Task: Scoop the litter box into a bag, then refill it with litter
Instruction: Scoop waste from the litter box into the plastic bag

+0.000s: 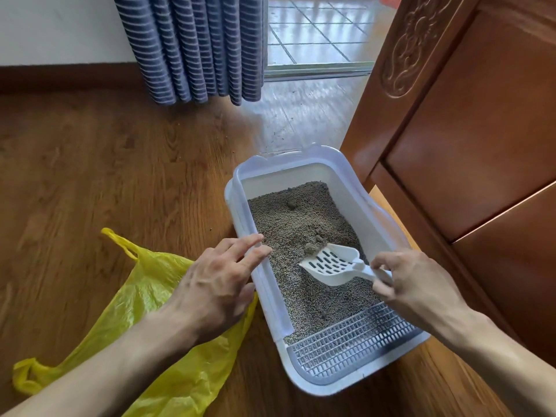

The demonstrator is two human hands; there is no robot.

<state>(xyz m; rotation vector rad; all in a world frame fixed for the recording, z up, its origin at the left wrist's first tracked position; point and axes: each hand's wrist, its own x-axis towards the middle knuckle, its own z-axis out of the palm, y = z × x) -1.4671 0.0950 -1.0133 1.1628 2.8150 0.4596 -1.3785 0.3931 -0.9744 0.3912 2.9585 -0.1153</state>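
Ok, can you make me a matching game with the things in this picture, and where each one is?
Things:
1. scoop
2. yellow bag
3. striped curtain
4. left hand

Places:
A. lying flat on the wooden floor beside the litter box
B. resting on the box's side rim
C. hanging by the wall at the back
D. held by the right hand over the litter

Pairs: 1-D, 2-A, 3-C, 4-B
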